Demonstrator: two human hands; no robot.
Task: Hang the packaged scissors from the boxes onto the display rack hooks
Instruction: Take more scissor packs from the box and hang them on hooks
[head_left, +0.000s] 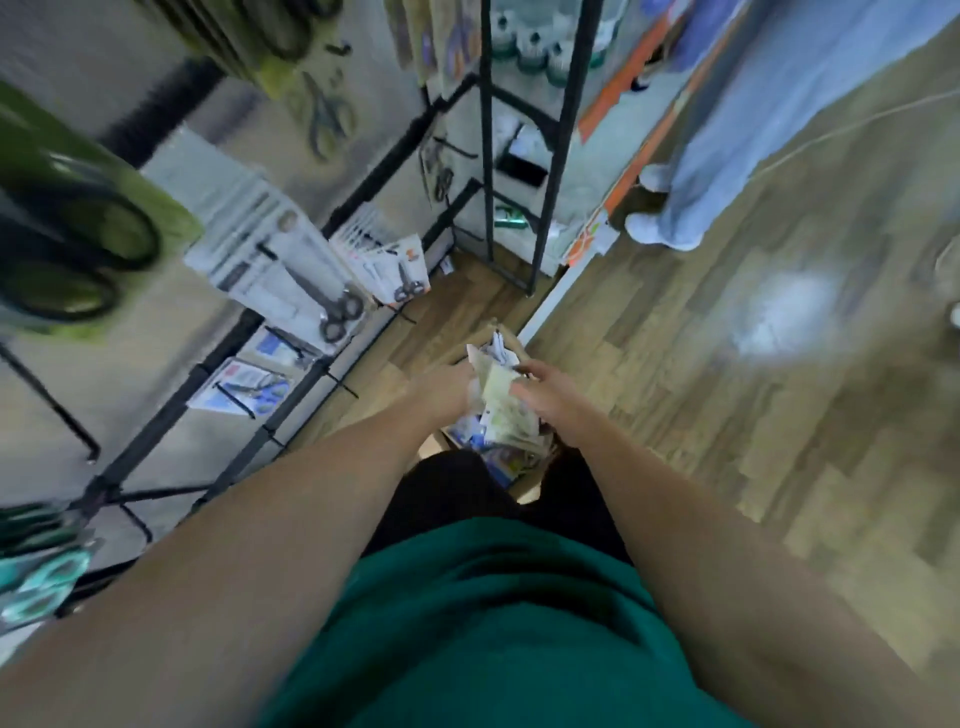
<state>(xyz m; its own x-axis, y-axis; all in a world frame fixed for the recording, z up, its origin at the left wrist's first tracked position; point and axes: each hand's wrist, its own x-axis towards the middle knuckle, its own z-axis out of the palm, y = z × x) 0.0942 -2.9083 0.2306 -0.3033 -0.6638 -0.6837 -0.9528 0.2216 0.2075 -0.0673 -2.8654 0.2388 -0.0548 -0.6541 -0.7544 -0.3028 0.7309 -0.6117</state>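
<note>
With left hand (452, 387) and right hand (540, 397) gripping the pale card-backed scissor packs (498, 395) above the brown cardboard box (524, 480) on the floor, separate one pack before lifting toward the black wire rack hooks (340, 382).

Floor (701, 364): wood-look planks, pale glare patch at right. Standing on it: cardboard box (511, 457) of packaged goods, near centre; black wire rack (291, 395) at left; black shelf frame (540, 218), far centre; a person's pale shoes (647, 228), far right.
</note>
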